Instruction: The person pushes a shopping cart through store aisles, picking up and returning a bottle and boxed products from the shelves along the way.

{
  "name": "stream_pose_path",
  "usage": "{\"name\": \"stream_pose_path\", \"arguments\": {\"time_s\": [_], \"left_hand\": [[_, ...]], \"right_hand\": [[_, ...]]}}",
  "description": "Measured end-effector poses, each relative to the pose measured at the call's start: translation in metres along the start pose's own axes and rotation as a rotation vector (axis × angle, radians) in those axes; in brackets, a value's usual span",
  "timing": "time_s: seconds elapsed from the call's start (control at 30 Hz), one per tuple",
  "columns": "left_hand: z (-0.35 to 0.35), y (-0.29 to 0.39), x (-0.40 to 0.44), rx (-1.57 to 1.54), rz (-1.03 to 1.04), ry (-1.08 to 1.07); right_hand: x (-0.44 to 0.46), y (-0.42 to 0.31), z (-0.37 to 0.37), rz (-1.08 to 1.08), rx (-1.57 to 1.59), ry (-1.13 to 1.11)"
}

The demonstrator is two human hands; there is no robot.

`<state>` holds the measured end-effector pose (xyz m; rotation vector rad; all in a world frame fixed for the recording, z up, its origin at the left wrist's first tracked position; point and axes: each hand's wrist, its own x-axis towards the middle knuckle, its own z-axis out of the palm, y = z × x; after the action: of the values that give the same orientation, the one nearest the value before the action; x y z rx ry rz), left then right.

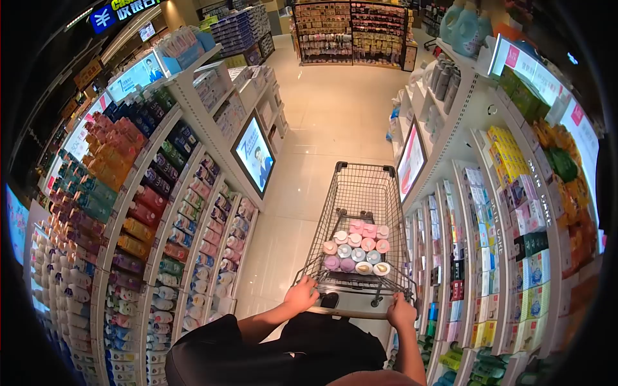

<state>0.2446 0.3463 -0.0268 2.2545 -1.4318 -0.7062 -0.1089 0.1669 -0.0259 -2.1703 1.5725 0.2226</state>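
Note:
A wire shopping cart [328,212] stands in front of me in the aisle. My left hand [302,294] is closed on the left rear side of the cart, by the end of its handle bar [347,313]. At the bar's right end, my right hand [402,309] is closed round the cart. Toward the rear of the basket stand several pump-top bottles [356,248] in rows, with pink, white, grey-blue and purple tops. Neither hand touches these bottles. The front part of the basket shows bare wire.
Shelves of bottles [151,199] line my left side. Shelves of boxed goods [534,276] run close along the cart's right side. Lit screens [253,153] face the aisle from the shelf ends. Tiled floor [322,109] leads to a stocked rack [351,32] at the far end.

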Motion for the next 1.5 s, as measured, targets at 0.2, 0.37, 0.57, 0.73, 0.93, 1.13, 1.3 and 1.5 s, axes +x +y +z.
{"name": "stream_pose_path", "arguments": {"time_s": [0.2, 0.37, 0.57, 0.73, 0.93, 1.13, 1.3, 1.5], "left_hand": [[-0.001, -0.010, 0.009, -0.039, 0.036, 0.038], [-0.009, -0.027, 0.025, -0.066, 0.025, 0.040], [-0.025, -0.048, 0.039, -0.070, 0.046, 0.077], [-0.032, -0.067, 0.049, -0.063, 0.105, 0.117], [-0.045, -0.071, 0.055, -0.045, 0.043, 0.089], [-0.047, -0.078, 0.057, -0.071, -0.009, 0.068], [-0.042, -0.085, 0.057, -0.062, -0.003, 0.048], [-0.045, -0.080, 0.057, -0.066, -0.040, 0.037]], "right_hand": [[0.007, -0.005, -0.002, 0.047, 0.049, 0.021], [0.010, -0.028, -0.006, 0.047, 0.042, -0.010], [0.012, -0.047, 0.016, 0.066, 0.018, 0.040], [0.011, -0.068, 0.014, 0.053, 0.034, 0.024], [0.010, -0.082, 0.017, 0.062, 0.062, -0.003], [0.010, -0.085, 0.028, 0.061, 0.019, 0.028], [0.005, -0.090, 0.025, 0.061, 0.006, 0.046], [0.002, -0.086, 0.029, 0.035, 0.020, 0.093]]}}
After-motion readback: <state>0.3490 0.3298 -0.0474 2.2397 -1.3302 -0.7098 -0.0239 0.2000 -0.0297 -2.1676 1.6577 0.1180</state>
